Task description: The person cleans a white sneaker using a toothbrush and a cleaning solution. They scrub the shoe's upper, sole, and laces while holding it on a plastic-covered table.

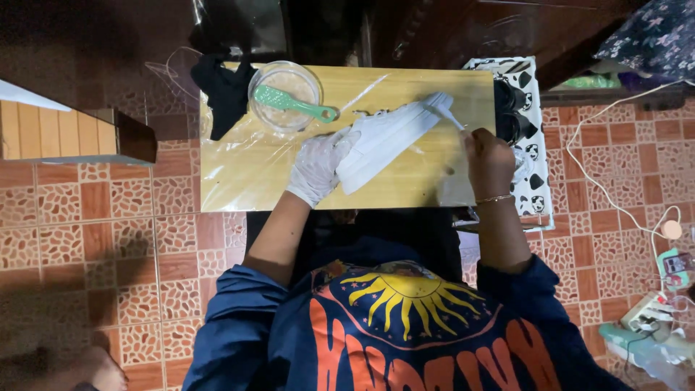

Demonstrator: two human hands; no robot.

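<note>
A white sneaker (387, 137) lies on its side on a small wooden table (239, 181) covered with clear plastic film. My left hand (318, 165), in a white glove, grips the sneaker at its heel end. My bare right hand (489, 156), with a thin bracelet at the wrist, holds a small white brush (443, 108) whose head touches the toe end of the sneaker.
A clear bowl (286, 94) with a green brush (293, 103) across it stands at the table's back left, next to a black cloth (224, 87). A black-and-white patterned cloth (525, 130) lies at the right end. Cables and a power strip (651, 311) lie on the tiled floor.
</note>
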